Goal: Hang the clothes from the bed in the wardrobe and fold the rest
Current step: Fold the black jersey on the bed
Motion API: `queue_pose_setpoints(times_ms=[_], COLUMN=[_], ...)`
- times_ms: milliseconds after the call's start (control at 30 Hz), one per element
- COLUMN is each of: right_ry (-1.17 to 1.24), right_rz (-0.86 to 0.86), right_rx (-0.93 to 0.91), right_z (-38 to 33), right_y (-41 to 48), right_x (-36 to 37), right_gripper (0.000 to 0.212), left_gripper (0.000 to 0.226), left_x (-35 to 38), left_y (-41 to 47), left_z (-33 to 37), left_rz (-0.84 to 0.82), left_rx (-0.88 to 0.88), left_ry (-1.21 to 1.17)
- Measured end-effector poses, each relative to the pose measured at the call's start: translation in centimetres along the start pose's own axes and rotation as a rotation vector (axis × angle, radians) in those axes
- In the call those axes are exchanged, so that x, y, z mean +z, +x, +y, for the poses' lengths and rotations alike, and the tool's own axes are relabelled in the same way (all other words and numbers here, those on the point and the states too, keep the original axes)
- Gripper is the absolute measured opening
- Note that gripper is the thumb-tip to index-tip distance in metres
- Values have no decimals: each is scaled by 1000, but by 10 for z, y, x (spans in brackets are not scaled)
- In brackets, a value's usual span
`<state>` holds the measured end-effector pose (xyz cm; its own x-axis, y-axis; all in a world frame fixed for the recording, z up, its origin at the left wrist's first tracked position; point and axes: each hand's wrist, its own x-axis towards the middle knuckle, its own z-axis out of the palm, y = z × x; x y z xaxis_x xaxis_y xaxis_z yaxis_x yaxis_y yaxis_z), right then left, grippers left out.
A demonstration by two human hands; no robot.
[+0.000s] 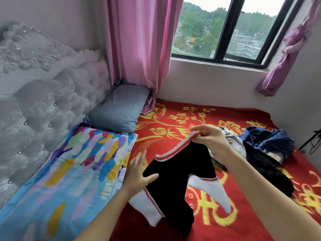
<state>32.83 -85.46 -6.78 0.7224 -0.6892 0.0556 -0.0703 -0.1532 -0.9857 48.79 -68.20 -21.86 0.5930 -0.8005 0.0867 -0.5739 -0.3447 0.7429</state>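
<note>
The right hand (pixel 210 141) is raised over the middle of the bed, and the striped band of a black top (pixel 177 180) is pinched between its thumb and fingers. The left hand (pixel 137 173) is held lower and to the left. Its thumb is laid over the top's left edge with the fingers straight behind the cloth, so that edge is gripped too. The top is held up off the blanket (pixel 173 122), slanting from far right to near left. Its two white sleeves hang down, one at the near left and one at the right.

Just beyond the right hand a grey garment (pixel 232 141) is seen, partly hidden. To its right, jeans (pixel 267 141) lie crumpled over a dark garment (pixel 267 171). At the left, a multicoloured quilt (pixel 69 171) is laid along the tufted headboard (pixel 43 101), with a grey pillow (pixel 121 108) at its far end. A pink curtain (pixel 139 40) hangs behind the pillow, beside the window (pixel 225 28).
</note>
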Motion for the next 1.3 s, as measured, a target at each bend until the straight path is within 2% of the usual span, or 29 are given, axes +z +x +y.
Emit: queue_pose_setpoints(times_ms=[67, 133, 267, 367, 400, 500, 567, 633, 733, 833, 933, 1033, 1100, 1133, 1200, 1300], right_ry=[-49, -97, -79, -98, -120, -166, -141, -79, -81, -163, -187, -134, -61, -35, -31, 29], right_rz=[46, 72, 54, 32, 33, 26, -14, -34, -132, -313, -441, -467, -478, -491, -494, -362], right_rx=[74, 133, 163, 117, 84, -5, -26, 41, 243, 363, 387, 376, 341, 313, 259, 229], right_z=[2, 3, -4, -9, -11, -11, -4, 12, 50, 86, 106, 113, 119, 122, 128, 133], right_y=[1, 3, 7, 10, 12, 16, 20, 29, 39, 38, 38, 40, 42, 43, 43, 45], right_x=[9, 19, 43, 61, 65, 63, 51, 35, 20, 32, 54, 69, 75, 76, 80, 80], right_gripper=[25, 24, 18, 18, 19, 22, 16, 10, 36, 56, 71, 82, 85, 82, 61, 28], left_gripper=[57, 33, 47, 61, 57, 17, 6, 16, 41, 34, 27, 19, 23, 24, 30, 35], left_x=[9, 13, 25, 30, 28, 13, -4, -30, -78, -121, -152, -175, -185, -187, -191, -198], left_y=[-4, -9, -7, 4, 7, 14, 17, 22, 32, 42, 48, 51, 51, 51, 50, 52], left_z=[31, 58, 89, 99, 100, 94, 87, 81, 86, 100, 118, 138, 148, 151, 157, 153], left_rz=[216, 319, 204, 262, 320, 449, 353, 215, 81, -63, -150, -168, -172, -165, -129, -53], left_rx=[103, 167, 177, 69, 48, 104, 159, 219, 276, 304, 294, 256, 274, 293, 298, 271], left_ry=[-247, -371, -368, -346, -345, -336, -329, -305, -285, -249, -336, -480, -525, -540, -588, -545])
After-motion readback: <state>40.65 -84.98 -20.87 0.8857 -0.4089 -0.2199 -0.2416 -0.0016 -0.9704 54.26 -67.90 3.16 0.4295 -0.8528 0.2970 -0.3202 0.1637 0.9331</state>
